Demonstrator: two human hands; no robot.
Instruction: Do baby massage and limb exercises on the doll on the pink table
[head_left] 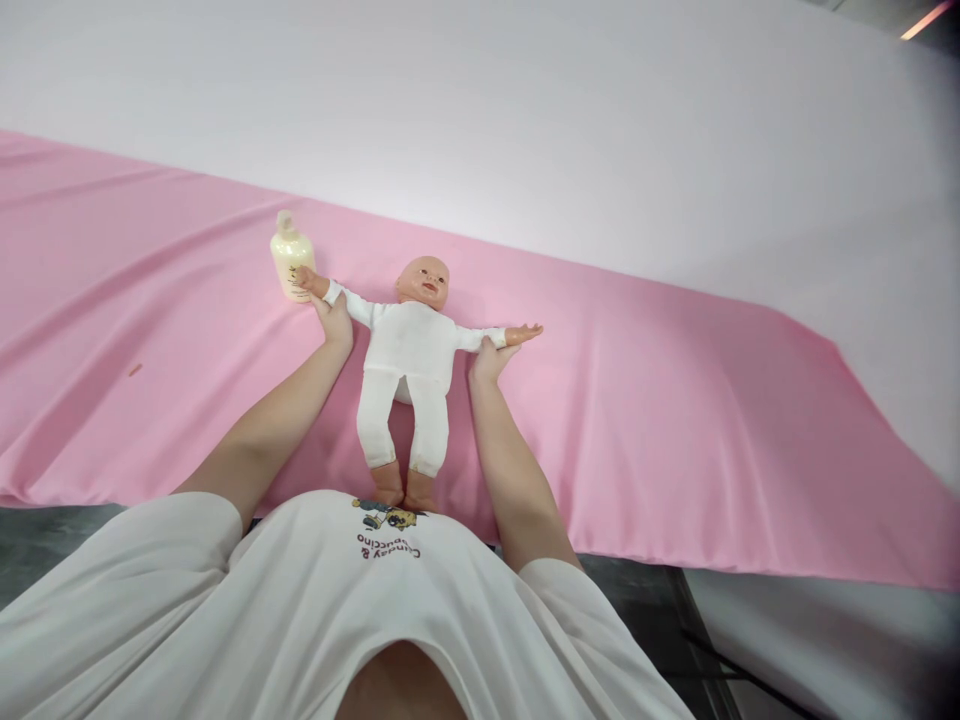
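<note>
A baby doll [409,345] in a white top and trousers lies face up on the pink cloth, its feet towards me and both arms spread wide. My left hand [335,315] is closed around the doll's sleeved forearm on the left, near the wrist. On the other side, my right hand [491,360] grips the doll's other forearm from below, just short of its wrist. The doll's hand on the left overlaps a cream-coloured pump bottle [291,255] standing upright behind it. My fingers are partly hidden by the doll's sleeves.
The pink cloth [675,430] covers a table and falls in folds along its near edge. A small brownish strip [135,370] lies on the cloth at the left. Beyond the table rises a plain white wall [525,120].
</note>
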